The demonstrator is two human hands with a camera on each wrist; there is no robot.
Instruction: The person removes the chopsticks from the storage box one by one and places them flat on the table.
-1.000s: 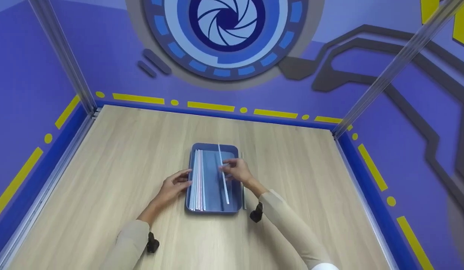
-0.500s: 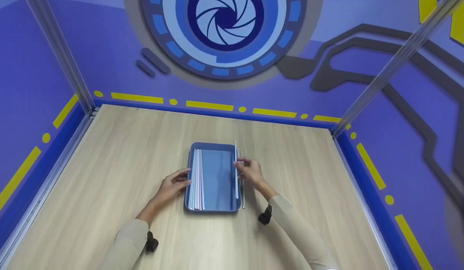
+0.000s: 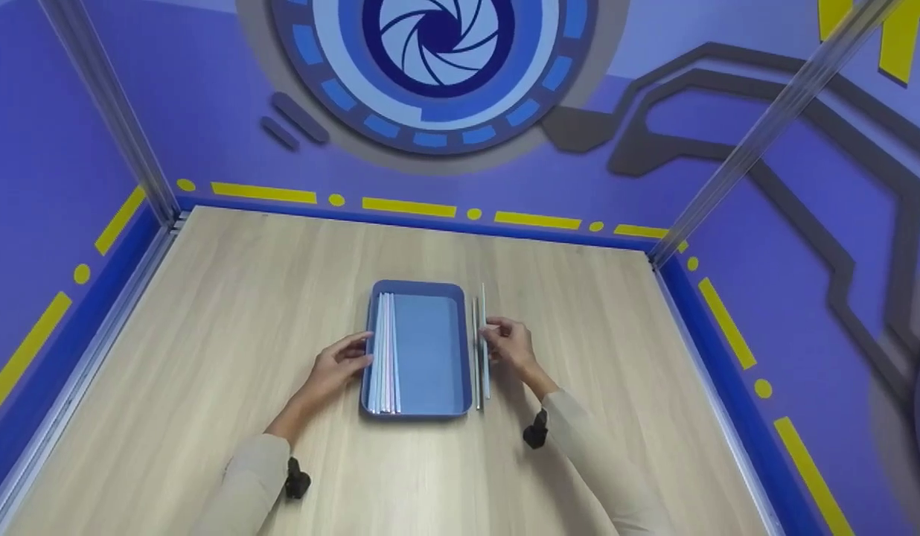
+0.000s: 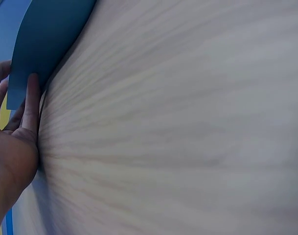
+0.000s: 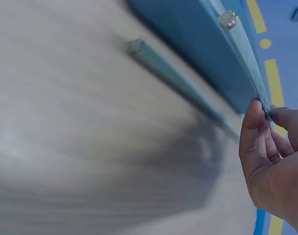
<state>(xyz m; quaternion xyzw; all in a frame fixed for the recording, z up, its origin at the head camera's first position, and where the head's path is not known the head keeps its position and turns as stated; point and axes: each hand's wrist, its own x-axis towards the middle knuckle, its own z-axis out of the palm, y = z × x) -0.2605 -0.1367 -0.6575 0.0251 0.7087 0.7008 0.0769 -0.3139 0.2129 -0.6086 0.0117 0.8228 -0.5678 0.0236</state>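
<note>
A blue rectangular tray point(image 3: 430, 415) stands mid-table with several slim pale sticks point(image 3: 385, 353), bluish and pinkish, side by side along its left wall. My left hand point(image 3: 339, 365) rests at the tray's left side, fingertips touching its wall and rim; in the left wrist view, one finger lies along the outer wall point(image 4: 56, 34). To the right of the tray, my right hand point(image 3: 510, 344) pinches a slim light-blue stick point(image 3: 486, 380) between thumb and fingers. Its near end looks speckled in the right wrist view. Beside it, a second stick point(image 3: 476, 353) lies on the table.
The light wood table point(image 3: 296, 260) runs back to blue-purple panels with yellow marks. Metal posts point(image 3: 121, 112) rise at the rear corners. A black device point(image 3: 536, 432) hangs at each wrist.
My right hand has carried its stick rightward from above the tray, over the right rim, to beside the stick on the table. My left hand has stayed at the tray's left side.
</note>
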